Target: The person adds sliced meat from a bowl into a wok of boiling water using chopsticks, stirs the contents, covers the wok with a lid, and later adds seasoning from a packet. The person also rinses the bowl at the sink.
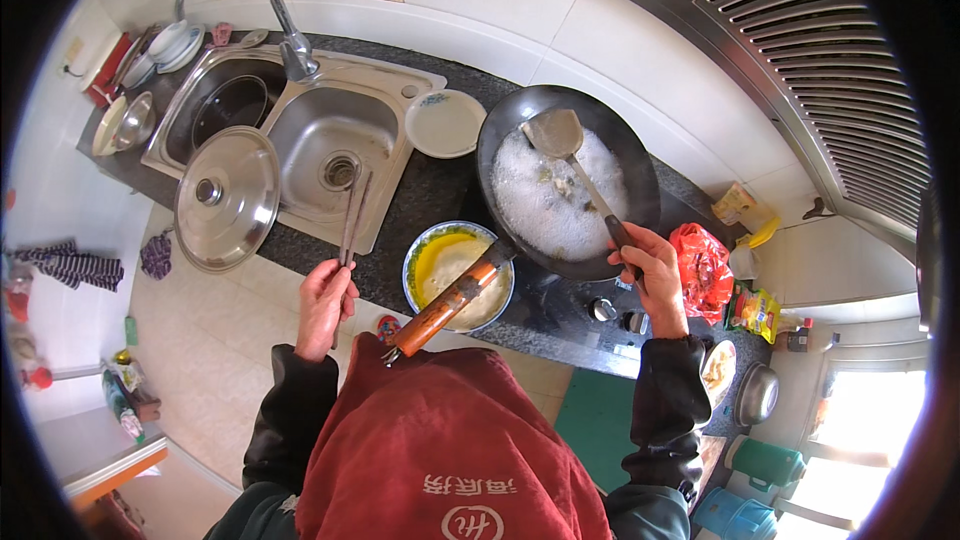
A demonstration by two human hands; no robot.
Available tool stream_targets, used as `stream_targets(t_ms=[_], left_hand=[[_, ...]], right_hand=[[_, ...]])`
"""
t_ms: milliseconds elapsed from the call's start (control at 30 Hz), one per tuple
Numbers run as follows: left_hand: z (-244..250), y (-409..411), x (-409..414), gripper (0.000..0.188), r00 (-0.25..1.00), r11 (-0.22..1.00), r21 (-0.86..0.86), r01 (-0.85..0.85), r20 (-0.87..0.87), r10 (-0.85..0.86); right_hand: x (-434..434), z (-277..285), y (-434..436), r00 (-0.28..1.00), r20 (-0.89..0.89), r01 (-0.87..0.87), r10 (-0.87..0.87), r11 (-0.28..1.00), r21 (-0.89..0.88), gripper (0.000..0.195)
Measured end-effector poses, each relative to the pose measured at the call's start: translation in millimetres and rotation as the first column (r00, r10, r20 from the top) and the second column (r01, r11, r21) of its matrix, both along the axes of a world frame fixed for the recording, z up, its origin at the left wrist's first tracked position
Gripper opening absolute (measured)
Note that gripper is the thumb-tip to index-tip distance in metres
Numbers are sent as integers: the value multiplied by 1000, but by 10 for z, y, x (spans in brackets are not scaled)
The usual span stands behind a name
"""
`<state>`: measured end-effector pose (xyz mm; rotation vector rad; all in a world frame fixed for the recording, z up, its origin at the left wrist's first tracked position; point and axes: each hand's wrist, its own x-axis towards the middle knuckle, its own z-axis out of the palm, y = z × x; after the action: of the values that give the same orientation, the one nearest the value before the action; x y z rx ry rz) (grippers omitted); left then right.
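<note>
My left hand grips a pair of thin chopsticks, tips pointing up over the sink's front edge. In my right hand is the dark handle of a metal spatula. Its blade is over the far side of a black wok, partly against the white foam. Several dark and pale pieces show in the foam's middle; the liquid beneath is hidden. The wok's wooden handle points towards me. It crosses above a blue-rimmed bowl holding yellow liquid and a pale, batter-like mass.
Left of the wok are a white plate, a double steel sink with a faucet, and a domed lid. A red plastic bag and food packets lie right. Stove knobs face me; a range hood overhangs.
</note>
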<state>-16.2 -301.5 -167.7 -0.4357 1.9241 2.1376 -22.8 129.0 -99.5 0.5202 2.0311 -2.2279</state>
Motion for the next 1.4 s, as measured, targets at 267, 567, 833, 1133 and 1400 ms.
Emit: stream_targets(t_ms=[267, 567, 833, 1133, 1400], left_hand=[[-25, -21, 9, 18, 999, 999, 5, 35, -10, -35], [-12, -31, 8, 17, 1000, 999, 29, 14, -7, -14], [25, -52, -4, 19, 999, 999, 38, 39, -39, -37], [141, -102, -69, 20, 999, 994, 110, 20, -50, -14], [30, -371, 16, 21, 998, 995, 90, -43, -49, 48]], right_hand=[[36, 43, -75, 999, -12, -37, 37, 999, 8, 39], [131, 18, -146, 999, 40, -26, 33, 984, -175, 40], [143, 682, -626, 995, -75, -55, 63, 993, 103, 41], [-232, 497, -2012, 794, -238, -77, 560, 480, 874, 38], [-289, 317, -2324, 733, -220, -176, 644, 493, 852, 43]])
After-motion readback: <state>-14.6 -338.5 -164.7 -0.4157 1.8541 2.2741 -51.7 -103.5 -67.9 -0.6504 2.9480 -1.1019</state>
